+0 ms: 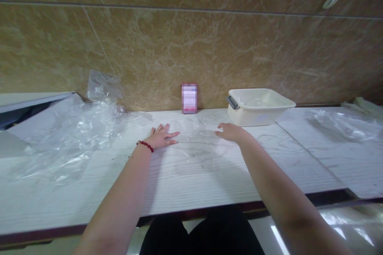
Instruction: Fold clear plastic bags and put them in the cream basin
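A clear plastic bag [197, 149] lies flat on the white wood-grain table, between my two hands. My left hand [163, 138] rests with spread fingers at the bag's left side; a red bead bracelet [145, 145] circles that wrist. On the right side, my right hand [231, 132] hovers at or touches the bag's edge. Its fingers are partly curled, thumb and fingertip a little apart, and nothing shows between them. The bag's transparent edges are hard to make out.
A cream plastic basin [260, 116] with a grey handle holds clear plastic. A phone-like device [189, 99] with a blurred screen leans on the marble wall. Crumpled clear bags [80, 123] and a white box [44, 121] lie left; more plastic [347, 125] lies right.
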Motion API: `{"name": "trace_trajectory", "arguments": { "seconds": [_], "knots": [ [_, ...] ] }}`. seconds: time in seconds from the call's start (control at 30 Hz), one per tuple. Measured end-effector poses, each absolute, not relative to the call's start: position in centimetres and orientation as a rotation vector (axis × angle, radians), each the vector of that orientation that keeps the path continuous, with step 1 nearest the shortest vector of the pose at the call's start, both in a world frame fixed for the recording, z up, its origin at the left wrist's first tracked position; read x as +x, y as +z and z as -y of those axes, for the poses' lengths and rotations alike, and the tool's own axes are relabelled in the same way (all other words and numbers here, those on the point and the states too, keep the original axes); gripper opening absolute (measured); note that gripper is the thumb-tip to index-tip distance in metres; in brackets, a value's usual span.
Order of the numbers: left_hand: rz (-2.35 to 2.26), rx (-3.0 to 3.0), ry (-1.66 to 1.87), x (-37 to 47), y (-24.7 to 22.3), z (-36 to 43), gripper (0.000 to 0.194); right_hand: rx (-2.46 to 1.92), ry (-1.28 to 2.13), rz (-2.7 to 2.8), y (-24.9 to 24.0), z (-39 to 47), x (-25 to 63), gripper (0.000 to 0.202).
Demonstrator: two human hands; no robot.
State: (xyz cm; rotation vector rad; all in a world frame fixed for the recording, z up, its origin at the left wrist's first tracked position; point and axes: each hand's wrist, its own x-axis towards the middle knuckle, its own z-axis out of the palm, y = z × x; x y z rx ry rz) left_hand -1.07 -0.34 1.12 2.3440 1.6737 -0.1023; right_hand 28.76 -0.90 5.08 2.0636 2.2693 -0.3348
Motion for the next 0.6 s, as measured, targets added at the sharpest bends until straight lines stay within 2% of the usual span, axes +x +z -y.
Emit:
{"name": "trace_trajectory", "arguments": {
  "seconds": [0.33, 0.6],
  "knots": [
    [-1.665, 2.35, -0.148, -1.2, 1.2, 0.3, 0.064, 2.13, -0.389, -2.298, 3.9, 0.7, 32.9, 0.029],
    [-1.671, 2.391, -0.097, -1.6, 0.8, 0.1, 0.07, 2.228, -0.228, -2.292, 1.6, -0.1, 30.6, 0.039]
  ]
}}
